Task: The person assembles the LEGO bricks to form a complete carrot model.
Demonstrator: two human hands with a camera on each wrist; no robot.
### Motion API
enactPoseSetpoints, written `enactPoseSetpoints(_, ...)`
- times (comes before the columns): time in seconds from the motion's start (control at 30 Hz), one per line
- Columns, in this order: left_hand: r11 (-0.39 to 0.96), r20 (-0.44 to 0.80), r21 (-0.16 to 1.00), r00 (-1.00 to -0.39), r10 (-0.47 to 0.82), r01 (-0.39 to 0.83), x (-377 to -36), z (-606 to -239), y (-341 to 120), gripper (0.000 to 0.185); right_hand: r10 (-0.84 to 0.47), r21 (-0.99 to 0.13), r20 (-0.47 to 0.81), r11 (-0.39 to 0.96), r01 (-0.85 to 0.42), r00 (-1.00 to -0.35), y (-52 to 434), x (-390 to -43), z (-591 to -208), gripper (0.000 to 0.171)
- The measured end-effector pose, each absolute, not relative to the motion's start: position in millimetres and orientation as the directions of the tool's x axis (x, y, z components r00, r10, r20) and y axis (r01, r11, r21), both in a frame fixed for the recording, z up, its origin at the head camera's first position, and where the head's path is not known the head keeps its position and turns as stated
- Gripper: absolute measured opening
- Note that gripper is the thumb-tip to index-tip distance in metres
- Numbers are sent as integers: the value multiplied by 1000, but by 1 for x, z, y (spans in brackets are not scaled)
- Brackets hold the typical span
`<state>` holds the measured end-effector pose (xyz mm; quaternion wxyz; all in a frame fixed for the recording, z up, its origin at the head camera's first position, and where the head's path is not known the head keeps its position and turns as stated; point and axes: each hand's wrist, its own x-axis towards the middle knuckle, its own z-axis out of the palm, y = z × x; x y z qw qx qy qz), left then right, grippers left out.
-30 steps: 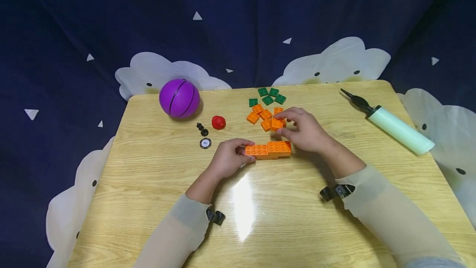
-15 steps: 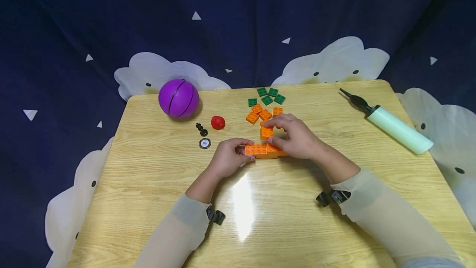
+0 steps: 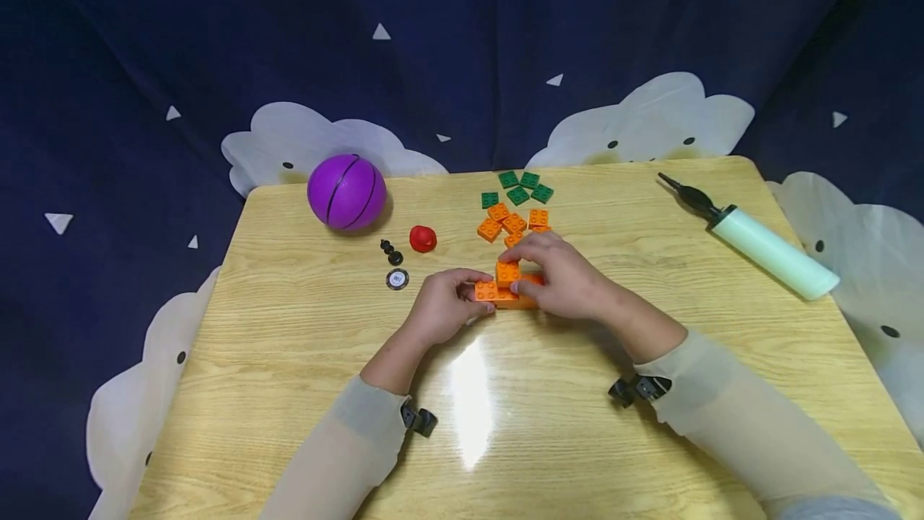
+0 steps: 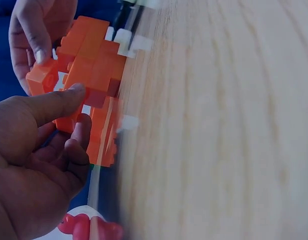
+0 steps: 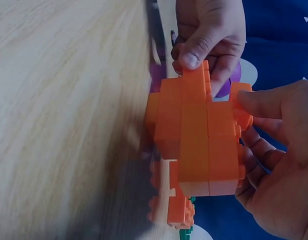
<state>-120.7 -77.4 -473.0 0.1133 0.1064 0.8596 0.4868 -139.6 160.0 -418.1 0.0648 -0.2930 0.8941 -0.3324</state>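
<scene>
A long orange brick block (image 3: 491,294) lies on the wooden table (image 3: 505,424). My left hand (image 3: 469,295) grips its left end, thumb on top; the left wrist view shows that hand (image 4: 69,115) against the block (image 4: 94,70). My right hand (image 3: 523,273) pinches a small orange brick (image 3: 508,272) and holds it on top of the block, covering the block's right part. In the right wrist view the stacked orange block (image 5: 199,135) fills the middle, with the right hand's thumb (image 5: 264,102) on the small brick (image 5: 242,112).
Loose orange bricks (image 3: 514,225) and green flat bricks (image 3: 516,188) lie just behind the hands. To the left are a purple ball (image 3: 346,191), a red piece (image 3: 423,238), small black parts (image 3: 391,251) and a round disc (image 3: 398,279). A pale green hand pump (image 3: 761,245) lies at the right.
My right hand lifted a small orange brick from the loose pile and brought it down and left onto the long block. The left hand stayed on the block's end.
</scene>
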Motion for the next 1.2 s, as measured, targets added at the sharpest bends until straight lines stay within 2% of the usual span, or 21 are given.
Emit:
enactPoseSetpoints(0.77, 507, -89, 858, -951, 297, 78, -120, -472, -77, 41, -572, -496, 84, 686, -532, -816, 153, -131, -425, 33)
enactPoseSetpoints(1.2, 493, -94, 867, -951, 295, 67, -121, -471, -76, 40, -572, -496, 84, 686, -532, -816, 149, -133, -424, 30)
